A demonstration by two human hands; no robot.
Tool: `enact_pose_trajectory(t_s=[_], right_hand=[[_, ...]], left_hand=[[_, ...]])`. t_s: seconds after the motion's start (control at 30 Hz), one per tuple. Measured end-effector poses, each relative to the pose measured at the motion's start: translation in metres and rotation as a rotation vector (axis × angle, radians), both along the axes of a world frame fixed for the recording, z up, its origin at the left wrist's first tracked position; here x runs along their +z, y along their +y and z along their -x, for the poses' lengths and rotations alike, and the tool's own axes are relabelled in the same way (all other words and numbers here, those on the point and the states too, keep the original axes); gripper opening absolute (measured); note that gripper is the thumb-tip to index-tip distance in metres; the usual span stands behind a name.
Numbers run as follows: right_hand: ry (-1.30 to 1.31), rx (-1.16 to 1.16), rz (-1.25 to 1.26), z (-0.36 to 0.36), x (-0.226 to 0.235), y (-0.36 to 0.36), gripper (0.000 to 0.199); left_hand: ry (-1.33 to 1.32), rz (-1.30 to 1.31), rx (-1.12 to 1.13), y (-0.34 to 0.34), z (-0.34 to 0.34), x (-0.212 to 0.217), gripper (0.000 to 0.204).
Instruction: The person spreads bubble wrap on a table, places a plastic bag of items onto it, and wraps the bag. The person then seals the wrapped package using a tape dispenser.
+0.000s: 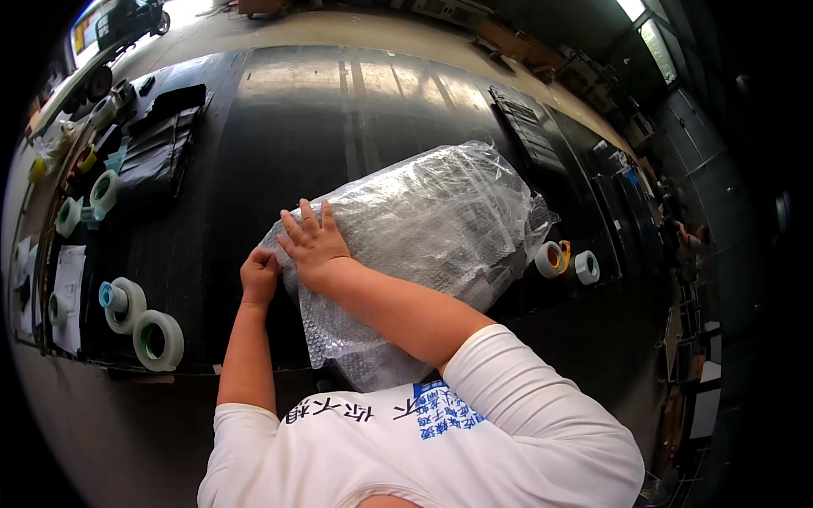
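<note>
A large bundle in clear bubble wrap (423, 212) lies slantwise on the black table, its near flap hanging toward my body. What is wrapped inside cannot be made out through the shiny film. My right hand (313, 245) reaches across to the bundle's left end and rests flat on top, fingers spread. Just left of it, my left hand (260, 275) is closed at the left edge of the bubble wrap, its fingers pinching that edge.
Tape rolls (158, 340) lie at the table's front left, with papers (68, 292) beside them. Folded black plastic bags (157, 152) are stacked at the far left. To the bundle's right are an orange tape roll (552, 259) and a white one (586, 267). A flat black packet (525, 127) lies far right.
</note>
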State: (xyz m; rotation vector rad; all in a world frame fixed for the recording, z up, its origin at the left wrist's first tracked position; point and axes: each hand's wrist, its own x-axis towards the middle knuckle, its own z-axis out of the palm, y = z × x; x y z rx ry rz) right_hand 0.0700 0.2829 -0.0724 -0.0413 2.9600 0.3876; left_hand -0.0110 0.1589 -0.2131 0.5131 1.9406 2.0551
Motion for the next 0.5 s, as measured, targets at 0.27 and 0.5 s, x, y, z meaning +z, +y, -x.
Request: enact_pose_trajectory(t_s=[0.27,0.5], right_hand=[[0.022,0.202,-0.106,-0.033,-0.016,-0.008,0.055],[-0.309,0.438,-0.238,-0.083,0.012,-0.014,0.055]], left_hand=[[-0.101,-0.083,-0.006,-0.028,-0.051,0.005,0.012],[-0.355,0.1,0.134,-0.056,-0.126,0.03,0.028]])
